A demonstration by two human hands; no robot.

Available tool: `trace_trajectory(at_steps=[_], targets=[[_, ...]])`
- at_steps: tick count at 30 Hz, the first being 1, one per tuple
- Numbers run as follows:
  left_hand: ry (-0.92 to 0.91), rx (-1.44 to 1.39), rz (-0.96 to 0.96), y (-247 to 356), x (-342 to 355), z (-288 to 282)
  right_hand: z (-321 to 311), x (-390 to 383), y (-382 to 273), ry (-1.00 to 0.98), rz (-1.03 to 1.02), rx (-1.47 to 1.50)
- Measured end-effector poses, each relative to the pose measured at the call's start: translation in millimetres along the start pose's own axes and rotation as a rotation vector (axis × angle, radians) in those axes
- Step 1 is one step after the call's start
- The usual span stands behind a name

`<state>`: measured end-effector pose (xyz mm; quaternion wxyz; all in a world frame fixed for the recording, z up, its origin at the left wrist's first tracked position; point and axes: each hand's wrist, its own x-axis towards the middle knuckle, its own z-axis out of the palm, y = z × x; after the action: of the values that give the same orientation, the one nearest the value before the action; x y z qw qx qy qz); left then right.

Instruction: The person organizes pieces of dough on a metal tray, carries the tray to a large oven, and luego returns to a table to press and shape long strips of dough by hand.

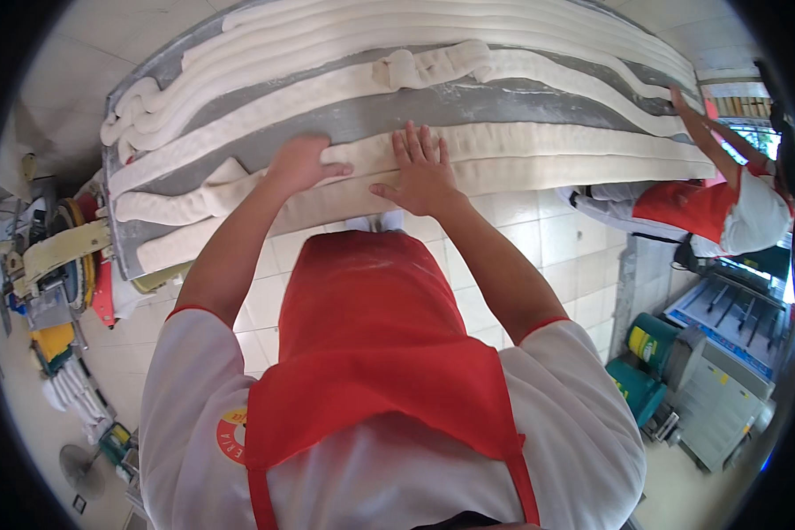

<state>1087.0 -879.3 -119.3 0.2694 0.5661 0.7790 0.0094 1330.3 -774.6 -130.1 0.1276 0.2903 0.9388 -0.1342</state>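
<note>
Long strips of pale dough lie across a grey worktable [521, 102]. My right hand [422, 172] lies flat on the near pair of strips, fingers spread and pointing away from me. Beneath its palm runs the nearest dough strip [539, 174]; the fingers rest on the second dough strip [539, 139]. My left hand [302, 165] is over that second strip, thumb stretched out to the right, its other fingers partly smeared by motion. Left of it, the second strip has a raised folded flap [228, 173].
Farther back lie a strip with a bunched, overlapping dough piece [433, 66] and several parallel dough strips [415, 26]. At the right, a co-worker in a red apron [689, 208] touches the strips' ends. A grey machine [724, 397] stands lower right; assorted equipment [66, 256] crowds the left.
</note>
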Motion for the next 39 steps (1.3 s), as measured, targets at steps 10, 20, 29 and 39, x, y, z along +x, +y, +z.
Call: trace_trajectory(at_steps=[10, 20, 29, 39], targets=[[0.009, -0.030, -0.056, -33.7, -24.0, 1.3, 14.4, 8.3, -32.6, 0.079, -0.079, 0.160], [-0.010, 0.049, -0.030, -55.0, -36.3, -8.8, 18.4, 18.4, -78.1, 0.093, -0.086, 0.097], [0.050, 0.113, 0.190, -92.6, -32.7, 0.6, 19.3, 20.2, -137.7, 0.064, -0.036, 0.029], [0.507, -0.070, 0.184, -285.8, -150.4, -22.1, 42.4, 22.5, -182.9, 0.094, 0.093, -0.002]])
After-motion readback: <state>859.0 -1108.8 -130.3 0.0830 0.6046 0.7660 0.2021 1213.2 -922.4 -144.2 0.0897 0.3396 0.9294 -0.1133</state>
